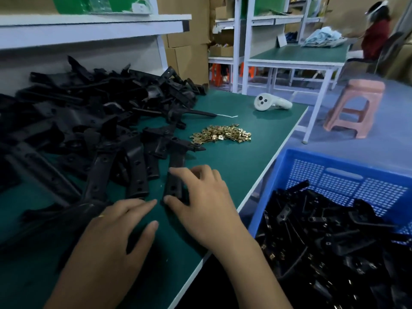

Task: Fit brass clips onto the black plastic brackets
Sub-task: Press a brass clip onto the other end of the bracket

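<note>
A big heap of black plastic brackets (89,112) covers the left of the green table (234,166). A small pile of brass clips (221,135) lies in the middle, beyond the hands. My right hand (205,197) grips the near end of one black bracket (175,172) that lies flat on the table, thumb at its near tip and fingers curled over its right side. My left hand (118,228) rests on the table just left of it, fingers extended; a small brass piece shows at its knuckles, too small to identify.
A blue plastic crate (334,172) with brackets that carry brass clips stands off the table's right edge. A white handheld controller (270,101) lies at the far right of the table. A pink stool (356,108) and another bench with a seated person are beyond.
</note>
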Motion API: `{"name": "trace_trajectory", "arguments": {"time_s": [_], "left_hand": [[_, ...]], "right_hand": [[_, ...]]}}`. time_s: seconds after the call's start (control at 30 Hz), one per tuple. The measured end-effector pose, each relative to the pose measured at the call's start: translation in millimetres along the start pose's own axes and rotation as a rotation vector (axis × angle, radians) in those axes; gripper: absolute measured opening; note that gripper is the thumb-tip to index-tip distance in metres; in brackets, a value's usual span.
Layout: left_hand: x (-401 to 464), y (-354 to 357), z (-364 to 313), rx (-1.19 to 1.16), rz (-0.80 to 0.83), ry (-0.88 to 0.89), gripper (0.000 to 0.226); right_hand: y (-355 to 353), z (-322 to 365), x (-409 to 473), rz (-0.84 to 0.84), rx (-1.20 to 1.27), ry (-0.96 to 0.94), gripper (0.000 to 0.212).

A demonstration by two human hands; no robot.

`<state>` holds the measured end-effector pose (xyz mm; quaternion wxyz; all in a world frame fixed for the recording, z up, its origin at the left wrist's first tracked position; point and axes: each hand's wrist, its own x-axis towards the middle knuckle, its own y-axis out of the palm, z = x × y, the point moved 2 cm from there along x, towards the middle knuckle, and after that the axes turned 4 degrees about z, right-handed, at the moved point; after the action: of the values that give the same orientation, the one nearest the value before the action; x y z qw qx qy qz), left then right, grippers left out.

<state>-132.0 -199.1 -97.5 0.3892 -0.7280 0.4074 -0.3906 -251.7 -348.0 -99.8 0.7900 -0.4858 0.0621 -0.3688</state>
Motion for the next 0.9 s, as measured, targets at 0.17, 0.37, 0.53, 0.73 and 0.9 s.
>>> {"name": "trace_trajectory", "arguments": {"time_s": [0.17,0.37,0.53,0.73,0.9], "left_hand": [[-1.6,-3.3,2.4,-0.027,-0.005,-0.06,0.062],[-4.1,-2.9,2.4,-0.047,0.026,-0.058,0.06],[-1.4,0.5,-0.6,0.127,0.096,-0.042,0.059],[-0.7,-0.5,-3.9,0.157,0.136,-0.001,0.065],[-1.5,3.2,-7.6,0.131,0.167,0.036,0.063]], "right_hand": [[-4.9,16.8,-7.8,0.057,-0.119,-0.074,0.037],[-25.9,4.0,-16.1,0.181,0.393,-0.136,0.009],[-42.2,-64.2,14.2,-0.242,0.289,0.215,0.011],[-44.6,-122.0,71.2,-0.309,-0.101,0.372,0.032],[-58.2,-140.5,94.7,-0.272,-0.18,0.352,0.028]]}}
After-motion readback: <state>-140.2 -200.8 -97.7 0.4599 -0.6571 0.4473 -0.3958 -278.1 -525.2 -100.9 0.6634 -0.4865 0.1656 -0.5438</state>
